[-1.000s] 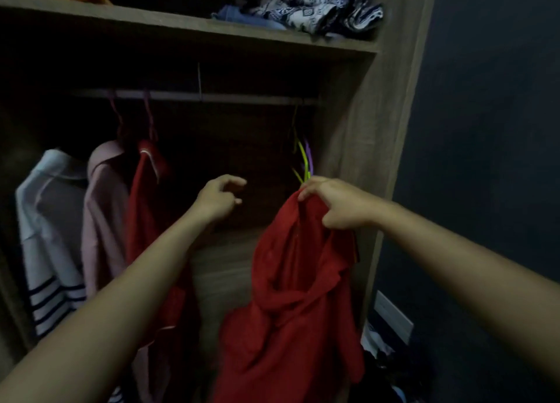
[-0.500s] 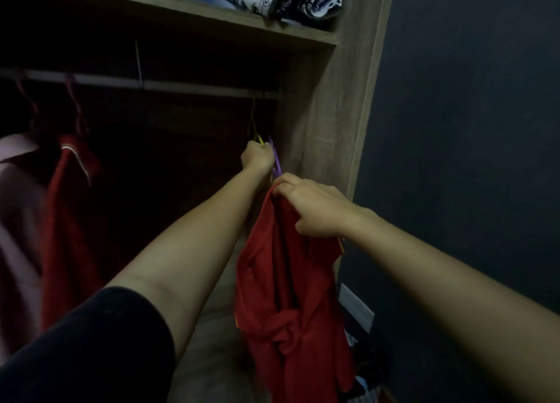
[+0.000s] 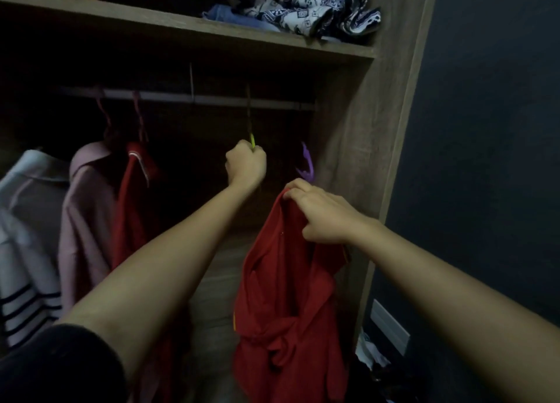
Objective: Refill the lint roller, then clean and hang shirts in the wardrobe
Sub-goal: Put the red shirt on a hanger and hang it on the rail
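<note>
Fingers of the left hand [image 3: 247, 163] curl tightly round a yellow-green hanger [image 3: 252, 140] just below the wardrobe rail [image 3: 212, 99]. The right hand [image 3: 324, 217] pinches the top of the red shirt [image 3: 288, 296], which dangles crumpled in front of the wardrobe's side panel [image 3: 348, 148], just under a purple hanger [image 3: 306, 163]. 3 shirts [image 3: 85, 205] hang from the rail at the left.

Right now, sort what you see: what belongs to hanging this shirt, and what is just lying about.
In the job: crumpled red shirt, pinched by the right hand; yellow-green plastic hanger under the metal rail, gripped by the left hand; spare purple plastic hanger.
Lying about: black-and-white patterned clothes on the top shelf; striped white shirt and pink shirt, already hung.
</note>
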### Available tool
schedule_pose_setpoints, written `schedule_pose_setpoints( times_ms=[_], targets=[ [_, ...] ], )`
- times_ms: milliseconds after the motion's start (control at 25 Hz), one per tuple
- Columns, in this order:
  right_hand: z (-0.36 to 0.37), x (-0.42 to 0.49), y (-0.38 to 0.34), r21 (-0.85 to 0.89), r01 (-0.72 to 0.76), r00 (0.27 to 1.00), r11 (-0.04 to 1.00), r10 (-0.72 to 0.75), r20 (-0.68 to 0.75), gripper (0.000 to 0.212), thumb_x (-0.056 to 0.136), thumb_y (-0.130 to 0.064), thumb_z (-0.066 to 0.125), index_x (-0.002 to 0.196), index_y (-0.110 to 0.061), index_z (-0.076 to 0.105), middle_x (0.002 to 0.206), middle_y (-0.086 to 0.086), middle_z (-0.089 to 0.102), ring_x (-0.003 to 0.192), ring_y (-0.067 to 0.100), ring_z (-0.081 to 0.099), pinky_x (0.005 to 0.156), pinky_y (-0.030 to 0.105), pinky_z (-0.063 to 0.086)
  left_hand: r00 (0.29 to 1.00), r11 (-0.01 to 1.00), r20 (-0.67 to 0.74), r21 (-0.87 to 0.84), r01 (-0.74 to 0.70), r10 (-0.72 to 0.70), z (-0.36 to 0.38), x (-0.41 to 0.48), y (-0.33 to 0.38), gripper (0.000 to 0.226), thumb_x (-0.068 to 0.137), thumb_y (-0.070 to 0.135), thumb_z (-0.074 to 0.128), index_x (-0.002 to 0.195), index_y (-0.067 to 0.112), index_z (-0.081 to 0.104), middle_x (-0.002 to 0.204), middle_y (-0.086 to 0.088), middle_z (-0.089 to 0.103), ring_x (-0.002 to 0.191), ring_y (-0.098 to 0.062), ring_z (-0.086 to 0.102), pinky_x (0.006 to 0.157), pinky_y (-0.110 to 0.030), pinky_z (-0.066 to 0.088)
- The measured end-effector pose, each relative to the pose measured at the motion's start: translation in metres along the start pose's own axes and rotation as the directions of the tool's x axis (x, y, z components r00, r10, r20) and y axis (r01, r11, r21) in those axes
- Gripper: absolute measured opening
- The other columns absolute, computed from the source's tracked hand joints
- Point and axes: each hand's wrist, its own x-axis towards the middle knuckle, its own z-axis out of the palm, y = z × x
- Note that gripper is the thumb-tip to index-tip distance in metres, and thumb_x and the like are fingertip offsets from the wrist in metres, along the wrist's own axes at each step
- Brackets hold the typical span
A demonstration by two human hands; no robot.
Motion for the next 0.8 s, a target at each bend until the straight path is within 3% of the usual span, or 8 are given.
schedule_pose_setpoints(
  times_ms=[200, 320, 400, 480, 560, 600, 680, 800],
  targets=[
    [0.019, 0.029, -0.022, 0.054, 0.008, 1.0, 0.999, -0.008, -0.001, 0.064, 0.07, -0.006, 0.057, 0.132, -0.01, 0.04, 0.141, -0.001, 0.029, 0.123, 0.025, 0.042, 0.093, 0.042, 0.047, 0.984, 0.966, -0.061, 0.209, -0.151, 0.166, -0.085, -0.03, -0.05, 0.028, 0.093, 0.022, 0.046, 0.109, 0.007, 0.063, 0.104, -0.024, 0.066, 0.103, -0.042, 0.058, 0.086, -0.04, 0.045],
    [0.026, 0.064, -0.027, 0.287, -0.054, 0.997, 0.956, 0.066, -0.031, 0.061, 0.069, -0.002, 0.055, 0.129, -0.006, 0.044, 0.138, 0.007, 0.034, 0.126, 0.028, 0.042, 0.104, 0.038, 0.039, 0.956, 0.877, -0.085, 0.427, -0.219, 0.28, -0.138, -0.047, -0.088, 0.024, 0.094, 0.02, 0.045, 0.104, 0.006, 0.062, 0.095, -0.026, 0.067, 0.094, -0.045, 0.059, 0.079, -0.045, 0.044],
    [0.03, 0.081, -0.032, 0.47, -0.087, 0.988, 0.878, 0.138, -0.074, 0.059, 0.072, 0.005, 0.053, 0.129, 0.0, 0.043, 0.138, 0.014, 0.034, 0.129, 0.028, 0.039, 0.108, 0.021, 0.026, 0.916, 0.823, -0.111, 0.49, -0.288, 0.386, -0.174, -0.057, -0.103, 0.023, 0.092, 0.022, 0.046, 0.094, 0.006, 0.064, 0.084, -0.026, 0.068, 0.083, -0.045, 0.062, 0.072, -0.046, 0.046],
    [0.03, 0.091, -0.038, 0.6, -0.09, 0.969, 0.795, 0.21, -0.132, 0.057, 0.074, 0.01, 0.049, 0.13, 0.003, 0.042, 0.139, 0.017, 0.033, 0.129, 0.026, 0.037, 0.099, 0.009, 0.02, 0.871, 0.803, -0.138, 0.474, -0.361, 0.472, -0.212, -0.068, -0.117, 0.032, 0.089, 0.028, 0.045, 0.084, 0.004, 0.065, 0.07, -0.023, 0.067, 0.068, -0.039, 0.065, 0.062, -0.041, 0.047],
    [0.028, 0.099, -0.039, 0.694, -0.1, 0.944, 0.713, 0.288, -0.16, 0.058, 0.074, 0.006, 0.047, 0.132, -0.001, 0.042, 0.138, 0.016, 0.036, 0.122, 0.025, 0.043, 0.095, 0.016, 0.031, 0.837, 0.799, -0.173, 0.445, -0.405, 0.52, -0.246, -0.081, -0.131, 0.033, 0.088, 0.027, 0.047, 0.084, 0.001, 0.067, 0.06, -0.019, 0.064, 0.056, -0.029, 0.064, 0.057, -0.032, 0.039],
    [0.026, 0.103, -0.039, 0.736, -0.111, 0.937, 0.668, 0.317, -0.147, 0.062, 0.071, 0.001, 0.047, 0.133, -0.005, 0.042, 0.137, 0.016, 0.04, 0.11, 0.022, 0.05, 0.086, 0.02, 0.04, 0.833, 0.812, -0.194, 0.416, -0.408, 0.518, -0.26, -0.09, -0.139, 0.033, 0.088, 0.027, 0.048, 0.085, 0.001, 0.068, 0.056, -0.016, 0.062, 0.052, -0.023, 0.062, 0.053, -0.026, 0.035],
    [0.022, 0.111, -0.037, 0.801, -0.113, 0.929, 0.588, 0.348, -0.124, 0.075, 0.06, -0.008, 0.044, 0.135, -0.013, 0.041, 0.133, 0.017, 0.049, 0.077, 0.008, 0.049, 0.062, 0.014, 0.036, 0.836, 0.842, -0.237, 0.366, -0.395, 0.495, -0.277, -0.106, -0.151, 0.038, 0.088, 0.032, 0.045, 0.088, 0.002, 0.068, 0.05, -0.011, 0.057, 0.049, 0.001, 0.057, 0.051, -0.014, 0.034],
    [0.02, 0.121, -0.029, 0.807, -0.086, 0.93, 0.584, 0.337, -0.145, 0.078, 0.06, -0.005, 0.044, 0.137, -0.013, 0.039, 0.128, 0.017, 0.053, 0.063, 0.0, 0.039, 0.046, 0.006, 0.032, 0.839, 0.853, -0.241, 0.335, -0.401, 0.489, -0.287, -0.116, -0.166, 0.042, 0.088, 0.034, 0.043, 0.091, 0.002, 0.069, 0.053, 0.002, 0.055, 0.057, 0.021, 0.051, 0.052, -0.002, 0.032]
  ],
)
